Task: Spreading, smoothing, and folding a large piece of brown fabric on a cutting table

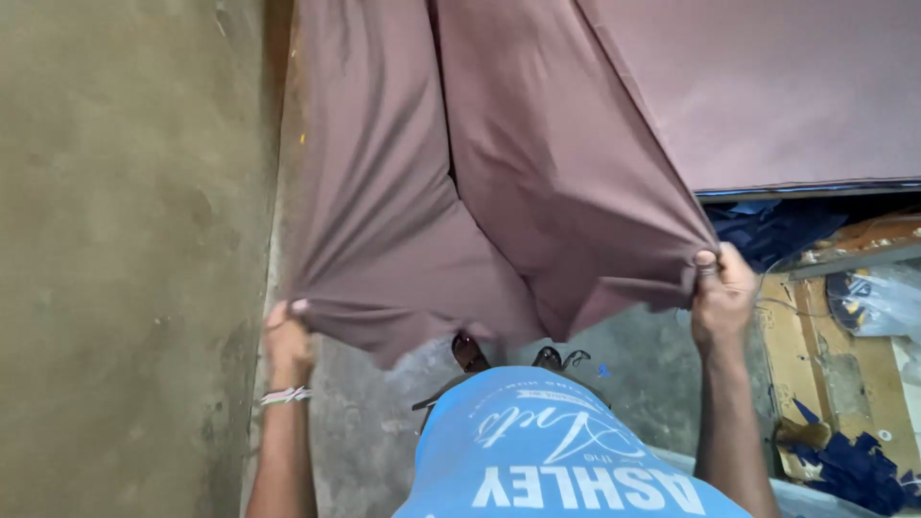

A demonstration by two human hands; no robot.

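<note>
A large mauve-brown cloth [499, 173] hangs from a table at the upper right and stretches towards me. My left hand [286, 336] pinches one corner of it at the lower left, beside the wall. My right hand [721, 288] grips the other bunched corner at the right. Between both hands the cloth is pulled taut, with deep folds running down its middle. My blue shirt [556, 451] and my sandalled feet [470, 353] show below the cloth.
A rough concrete wall [125, 240] fills the left side. The cloth-covered table top [787, 86] sits at the upper right. Under it lie dark blue fabric scraps [767, 230], a wooden board [815, 345] and a plastic bag [878, 302]. The floor is grey concrete [633, 355].
</note>
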